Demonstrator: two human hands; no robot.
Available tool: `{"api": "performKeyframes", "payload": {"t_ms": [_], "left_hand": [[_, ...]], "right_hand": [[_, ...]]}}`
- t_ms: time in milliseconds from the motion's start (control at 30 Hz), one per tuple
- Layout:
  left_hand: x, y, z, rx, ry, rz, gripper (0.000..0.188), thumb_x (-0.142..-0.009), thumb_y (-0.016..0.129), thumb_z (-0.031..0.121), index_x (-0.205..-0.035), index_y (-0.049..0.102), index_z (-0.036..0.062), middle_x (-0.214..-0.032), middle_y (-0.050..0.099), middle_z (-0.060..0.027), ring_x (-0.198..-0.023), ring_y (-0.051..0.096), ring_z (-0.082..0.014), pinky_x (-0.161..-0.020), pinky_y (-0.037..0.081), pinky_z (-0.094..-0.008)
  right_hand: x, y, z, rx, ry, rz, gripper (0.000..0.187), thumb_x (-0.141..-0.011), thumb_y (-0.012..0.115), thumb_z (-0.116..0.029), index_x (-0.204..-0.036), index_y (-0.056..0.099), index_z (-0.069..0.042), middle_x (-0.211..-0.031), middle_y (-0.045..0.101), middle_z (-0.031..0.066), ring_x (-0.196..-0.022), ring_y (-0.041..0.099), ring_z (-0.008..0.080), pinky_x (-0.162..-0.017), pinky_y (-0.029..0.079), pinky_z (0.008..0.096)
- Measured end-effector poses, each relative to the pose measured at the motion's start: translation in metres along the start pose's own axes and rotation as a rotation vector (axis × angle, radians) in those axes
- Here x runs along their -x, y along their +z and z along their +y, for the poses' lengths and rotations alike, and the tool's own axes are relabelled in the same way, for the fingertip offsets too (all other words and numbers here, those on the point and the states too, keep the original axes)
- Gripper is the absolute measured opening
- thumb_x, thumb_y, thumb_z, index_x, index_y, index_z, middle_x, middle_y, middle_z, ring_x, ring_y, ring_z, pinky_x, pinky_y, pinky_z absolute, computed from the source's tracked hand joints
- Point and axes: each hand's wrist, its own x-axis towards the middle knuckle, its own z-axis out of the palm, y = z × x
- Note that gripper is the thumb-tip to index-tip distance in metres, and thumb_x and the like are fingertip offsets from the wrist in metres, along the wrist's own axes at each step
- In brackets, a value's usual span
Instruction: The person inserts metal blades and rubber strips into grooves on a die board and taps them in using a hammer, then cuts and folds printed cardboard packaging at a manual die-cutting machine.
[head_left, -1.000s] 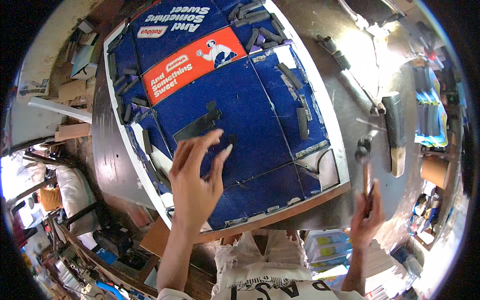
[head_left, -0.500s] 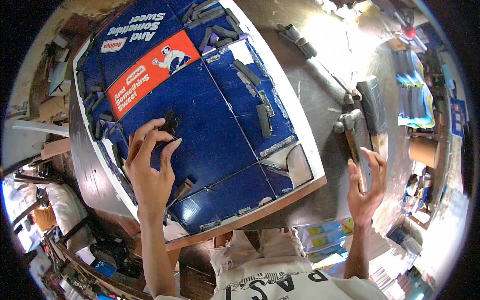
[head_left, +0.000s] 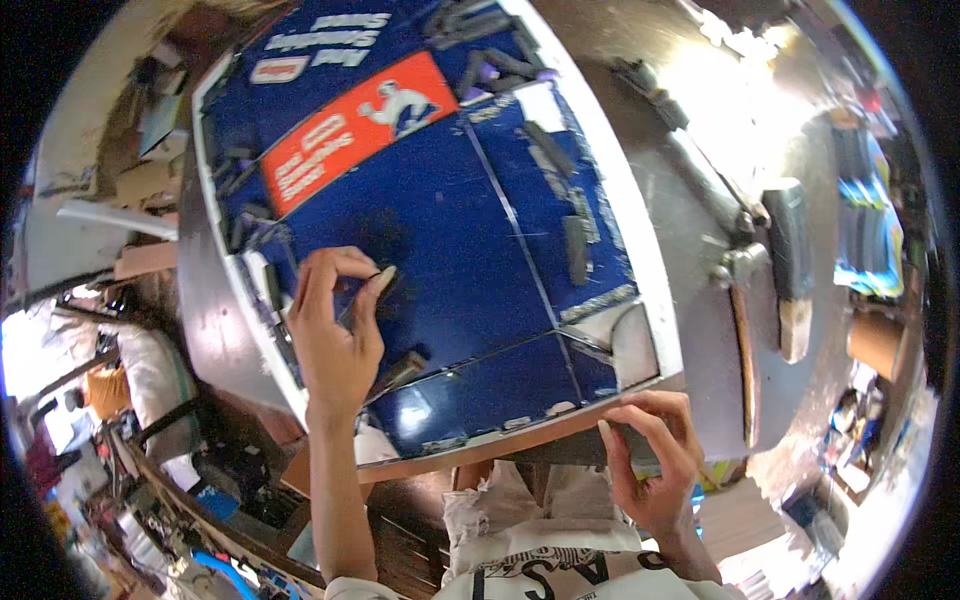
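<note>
Already, short dark strips line the flat blue board; its near edge looks barer. Right hand has its grip spread; left hand, I can't tell.

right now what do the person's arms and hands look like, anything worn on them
The left hand and right hand are ungloved, with no watch or bracelet showing. White sleeves leave both forearms bare; the white shirt has dark lettering.

I'm in a cluttered workshop. A hammer and a wooden-handled black tool lie on my scuffed dark worktable; a stuffed white sack stands nearby.
</note>
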Motion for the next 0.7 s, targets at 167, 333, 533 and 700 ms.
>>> {"api": "performKeyframes", "payload": {"t_ms": [167,333,533,700], "left_hand": [[0.012,-0.018,-0.004,0.09,-0.091,0.118,0.011,-0.09,0.066,-0.005,-0.092,0.057,0.001,-0.093,0.066,-0.0137,-0.084,0.066,-0.0194,-0.076,0.051,-0.0296],[0.038,-0.025,0.008,0.32,-0.229,0.263,0.011,-0.092,0.064,-0.008,-0.096,0.057,-0.0003,-0.096,0.069,-0.0123,-0.088,0.069,-0.0148,-0.076,0.056,-0.0262],[0.069,-0.018,0.049,0.411,-0.386,0.329,0.007,-0.091,0.068,-0.004,-0.098,0.065,-0.0032,-0.088,0.071,-0.0137,-0.082,0.07,-0.0161,-0.076,0.057,-0.0265],[0.083,0.006,0.079,0.66,-0.448,0.243,0.004,-0.09,0.069,-0.003,-0.094,0.07,-0.0047,-0.087,0.072,-0.0147,-0.078,0.068,-0.0159,-0.072,0.056,-0.0274]], "right_hand": [[-0.045,0.025,-0.02,-0.075,-0.183,-0.161,0.025,-0.081,0.072,0.002,-0.105,0.068,-0.003,-0.099,0.063,0.0129,-0.091,0.06,0.0299,-0.08,0.051,0.0387],[-0.16,0.102,-0.039,0.006,-0.67,-0.007,0.027,-0.085,0.068,0.0,-0.111,0.071,-0.003,-0.089,0.066,0.0117,-0.081,0.063,0.03,-0.075,0.054,0.0391],[-0.211,0.097,-0.053,0.063,-0.576,-0.357,0.015,-0.082,0.069,-0.003,-0.094,0.077,-0.005,-0.085,0.071,0.0124,-0.079,0.069,0.0299,-0.074,0.055,0.0389],[-0.164,0.024,-0.041,-0.059,-0.53,-0.286,0.025,-0.081,0.063,-0.002,-0.1,0.078,-0.008,-0.083,0.07,0.0153,-0.074,0.068,0.034,-0.067,0.056,0.042]]}}
